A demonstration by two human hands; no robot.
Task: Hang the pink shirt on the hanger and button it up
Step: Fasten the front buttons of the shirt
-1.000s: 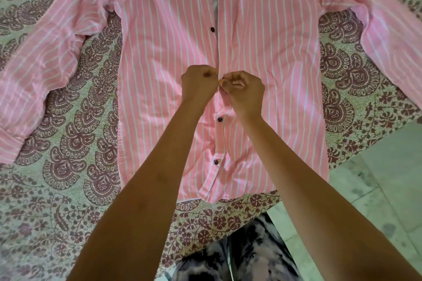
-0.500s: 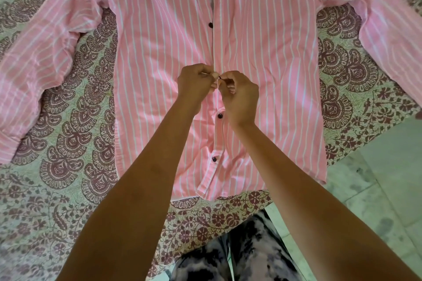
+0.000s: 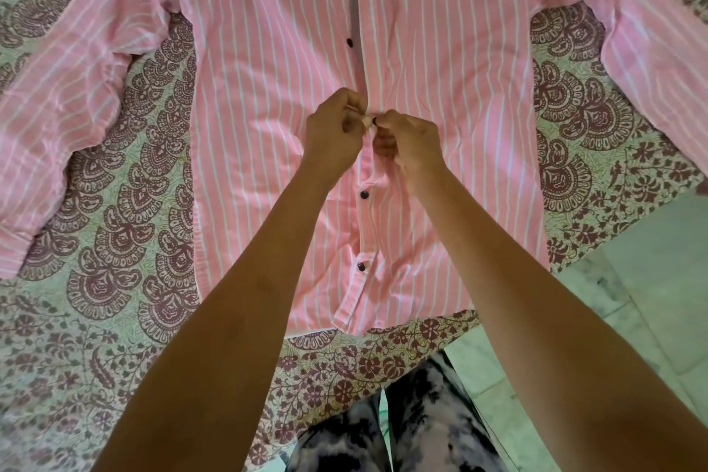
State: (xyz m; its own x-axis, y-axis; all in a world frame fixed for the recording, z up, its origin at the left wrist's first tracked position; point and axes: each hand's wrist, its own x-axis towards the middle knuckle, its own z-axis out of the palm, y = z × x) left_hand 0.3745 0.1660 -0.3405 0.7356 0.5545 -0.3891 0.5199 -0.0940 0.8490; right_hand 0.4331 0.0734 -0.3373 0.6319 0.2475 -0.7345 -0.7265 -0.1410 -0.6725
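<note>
1. The shirt [image 3: 440, 61] lies flat, front up, on a patterned sheet [image 3: 115, 241], sleeves spread to both sides.
2. My left hand [image 3: 335, 134] pinches the placket edge at mid-chest, fingers closed tight on the cloth.
3. My right hand [image 3: 412, 146] meets it from the other side, fingers narrow, gripping the opposite edge; a dark button [image 3: 375, 121] shows between my 2 thumbs.
4. Below my hands, 2 buttons [image 3: 364, 195] sit fastened; above, 2 more lie beside the grey inner strip, where the front is open.
5. A tiled floor [image 3: 651, 299] shows at right.
</note>
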